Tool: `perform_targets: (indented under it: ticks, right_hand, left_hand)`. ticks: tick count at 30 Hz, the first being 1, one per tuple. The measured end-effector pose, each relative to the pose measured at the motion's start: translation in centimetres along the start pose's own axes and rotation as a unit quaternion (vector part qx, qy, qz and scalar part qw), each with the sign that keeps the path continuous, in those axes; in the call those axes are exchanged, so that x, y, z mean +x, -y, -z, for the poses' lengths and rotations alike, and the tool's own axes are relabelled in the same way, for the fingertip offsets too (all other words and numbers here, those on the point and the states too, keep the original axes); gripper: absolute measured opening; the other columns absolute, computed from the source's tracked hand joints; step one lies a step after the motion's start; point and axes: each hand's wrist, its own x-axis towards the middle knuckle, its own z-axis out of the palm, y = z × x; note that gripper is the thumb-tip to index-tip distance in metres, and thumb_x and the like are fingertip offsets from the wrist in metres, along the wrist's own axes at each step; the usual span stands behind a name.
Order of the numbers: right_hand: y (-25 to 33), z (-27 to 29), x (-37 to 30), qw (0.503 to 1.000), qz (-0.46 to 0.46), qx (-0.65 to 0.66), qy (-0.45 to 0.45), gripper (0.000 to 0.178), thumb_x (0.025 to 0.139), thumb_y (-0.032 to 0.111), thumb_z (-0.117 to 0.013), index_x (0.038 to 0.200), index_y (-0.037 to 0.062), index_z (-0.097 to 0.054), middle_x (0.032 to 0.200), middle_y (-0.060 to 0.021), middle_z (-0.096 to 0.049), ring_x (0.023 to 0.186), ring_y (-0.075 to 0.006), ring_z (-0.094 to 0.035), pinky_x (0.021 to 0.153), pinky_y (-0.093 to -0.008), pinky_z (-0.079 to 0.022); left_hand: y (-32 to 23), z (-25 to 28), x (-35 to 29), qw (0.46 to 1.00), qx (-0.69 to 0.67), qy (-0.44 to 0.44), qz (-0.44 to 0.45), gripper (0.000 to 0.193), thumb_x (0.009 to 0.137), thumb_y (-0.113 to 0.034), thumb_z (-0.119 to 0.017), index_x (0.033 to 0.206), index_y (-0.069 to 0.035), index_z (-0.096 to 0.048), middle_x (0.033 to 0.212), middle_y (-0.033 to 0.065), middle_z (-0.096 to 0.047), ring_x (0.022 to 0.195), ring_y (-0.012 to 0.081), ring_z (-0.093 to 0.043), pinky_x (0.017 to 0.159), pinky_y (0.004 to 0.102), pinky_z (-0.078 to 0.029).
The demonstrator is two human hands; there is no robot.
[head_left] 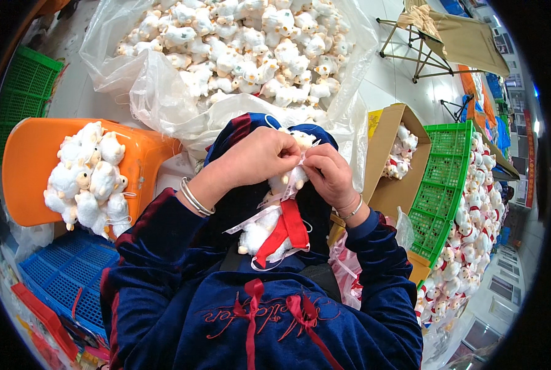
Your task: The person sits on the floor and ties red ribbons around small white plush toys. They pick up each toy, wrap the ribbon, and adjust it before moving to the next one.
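Blue jacket (257, 302) is filling lower frame, left hand (260, 154) and right hand (332, 177) are pinching pale ribbon (290, 189) on plush toy (300, 139) at centre, similar toys (244, 46) are lying upper centre.

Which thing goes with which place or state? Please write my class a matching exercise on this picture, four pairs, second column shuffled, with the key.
Column one
1. Left hand and right hand
2. Red strip
3. Orange chair
4. Cardboard box

Column two
A. At the person's right, with plush toys in it
B. Pinching close together at a white plush toy
C. At the person's left, with several toys on it
D. Lying over white plush

Pairs: 1-B, 2-D, 3-C, 4-A
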Motion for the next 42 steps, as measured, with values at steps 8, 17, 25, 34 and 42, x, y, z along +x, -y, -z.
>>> perform_targets:
  ticks: [8,17,25,34,42]
  right_hand:
    - [0.7,0.1,-0.3,0.998,-0.053,0.032,-0.022,0.023,0.083,-0.01,-0.072,0.102,0.0006,-0.065,0.094,-0.0135,-0.067,0.085,-0.0286,-0.068,0.074,-0.0342,-0.055]
    - [1.5,-1.6,-1.8,0.969,-0.193,0.107,-0.112,0.02,0.089,-0.005,-0.072,0.106,0.0012,-0.064,0.096,-0.0099,-0.07,0.086,-0.0171,-0.07,0.079,-0.0282,-0.056]
    - [1.6,-2.4,-2.7,0.962,-0.208,0.108,-0.143,0.017,0.091,-0.005,-0.071,0.106,0.0003,-0.065,0.099,-0.0086,-0.071,0.09,-0.0154,-0.07,0.08,-0.0275,-0.056]
    - [1.7,-1.8,-2.7,0.975,-0.158,0.054,-0.146,0.022,0.09,-0.01,-0.067,0.108,0.0011,-0.065,0.099,-0.0107,-0.069,0.086,-0.0183,-0.067,0.077,-0.0281,-0.054]
    - [2.0,-0.9,-2.1,0.874,-0.303,0.308,-0.221,0.029,0.109,0.02,-0.047,0.112,-0.0029,-0.065,0.103,-0.0068,-0.069,0.082,-0.0127,-0.062,0.073,-0.0245,-0.051]
  left_hand:
    - [0.1,-0.9,-0.6,0.999,-0.011,-0.044,-0.011,0.013,0.092,-0.01,-0.067,0.092,0.003,-0.069,0.077,0.0067,-0.068,0.071,0.0113,-0.062,0.067,0.0271,-0.051]
    - [0.6,-2.1,-1.1,0.993,-0.055,-0.101,-0.021,0.013,0.09,-0.01,-0.068,0.092,0.003,-0.067,0.075,0.0027,-0.065,0.068,0.0079,-0.059,0.065,0.0252,-0.05]
    - [0.8,-2.8,-1.8,0.986,-0.085,-0.146,0.008,0.014,0.089,-0.011,-0.07,0.095,0.002,-0.067,0.078,0.0036,-0.067,0.071,0.0072,-0.06,0.065,0.0255,-0.051]
    - [1.9,-3.7,-2.6,0.975,-0.105,-0.196,-0.01,0.015,0.089,-0.008,-0.072,0.1,0.0,-0.065,0.084,0.0028,-0.068,0.078,0.0082,-0.061,0.071,0.0254,-0.051]
    - [1.9,-1.5,-1.6,0.93,-0.328,-0.116,0.116,0.035,0.107,-0.03,-0.052,0.095,0.0,-0.066,0.079,0.0041,-0.067,0.062,0.009,-0.064,0.056,0.0222,-0.051]
